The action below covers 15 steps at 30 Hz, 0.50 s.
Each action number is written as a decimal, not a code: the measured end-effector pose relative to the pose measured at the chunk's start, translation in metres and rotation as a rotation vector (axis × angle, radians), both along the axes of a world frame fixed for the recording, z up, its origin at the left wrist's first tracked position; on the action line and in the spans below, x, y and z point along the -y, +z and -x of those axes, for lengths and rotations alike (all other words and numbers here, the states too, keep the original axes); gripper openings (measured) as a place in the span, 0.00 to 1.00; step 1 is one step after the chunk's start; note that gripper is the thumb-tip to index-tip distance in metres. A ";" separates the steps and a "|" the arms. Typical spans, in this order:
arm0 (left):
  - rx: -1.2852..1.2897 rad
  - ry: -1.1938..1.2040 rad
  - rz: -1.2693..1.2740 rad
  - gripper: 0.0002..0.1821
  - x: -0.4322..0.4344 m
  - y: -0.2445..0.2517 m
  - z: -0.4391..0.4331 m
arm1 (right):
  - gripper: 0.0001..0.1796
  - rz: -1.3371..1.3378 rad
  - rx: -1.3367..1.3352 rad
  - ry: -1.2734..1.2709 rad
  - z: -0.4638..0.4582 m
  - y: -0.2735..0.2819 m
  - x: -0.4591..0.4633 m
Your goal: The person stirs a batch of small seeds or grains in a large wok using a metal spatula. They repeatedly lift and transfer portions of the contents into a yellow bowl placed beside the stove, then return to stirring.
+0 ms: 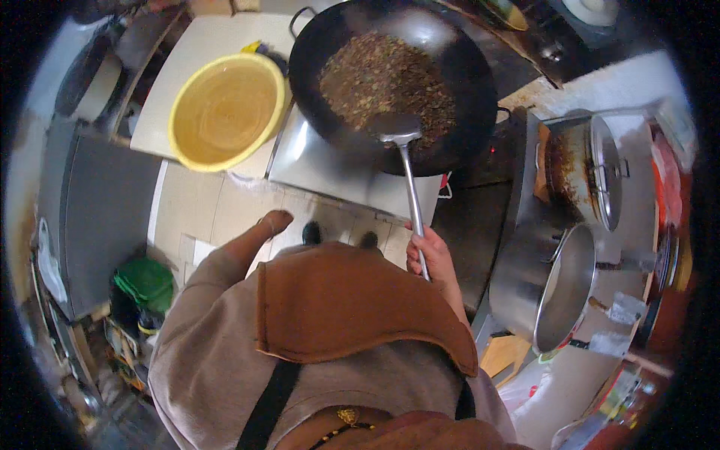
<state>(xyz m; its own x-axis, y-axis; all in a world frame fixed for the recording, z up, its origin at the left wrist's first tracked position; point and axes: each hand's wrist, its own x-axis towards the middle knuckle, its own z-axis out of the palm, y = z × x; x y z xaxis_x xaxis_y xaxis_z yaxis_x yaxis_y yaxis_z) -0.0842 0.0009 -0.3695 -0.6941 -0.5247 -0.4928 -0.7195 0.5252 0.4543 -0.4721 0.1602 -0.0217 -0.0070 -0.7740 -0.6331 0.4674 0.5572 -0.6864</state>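
Note:
A large black wok [472, 112] stands at the top centre, holding a heap of chopped brown food [388, 79], which I cannot name more exactly. My right hand [432, 252] is closed around the handle of a metal wok spatula [413, 197]. The spatula's blade lies against the near edge of the food. My left hand [275, 222] hangs low beside my body, over the floor and below the counter's edge, touching nothing that I can see; its fingers are hard to make out. Left of the wok, a yellow plastic basin [225, 112] sits on the white counter.
At right, a rusty-brown stained pot [568, 169] has a metal lid, and a tall steel stockpot [523, 281] stands nearer me. A grey cabinet [112, 219] is at left, with a bin [126, 304] and green plastic bag [145, 284] beside it. Tiled floor [191, 197] shows below the counter.

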 end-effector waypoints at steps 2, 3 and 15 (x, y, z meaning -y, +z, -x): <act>-0.032 0.005 -0.034 0.19 -0.007 0.004 0.027 | 0.19 -0.008 -0.048 0.005 0.005 0.001 0.000; -0.113 0.046 -0.034 0.20 -0.014 0.004 0.037 | 0.18 -0.004 -0.033 -0.016 0.010 0.001 0.001; -0.263 0.414 0.117 0.21 -0.085 -0.087 0.173 | 0.12 -0.033 -0.211 0.220 0.084 -0.020 -0.004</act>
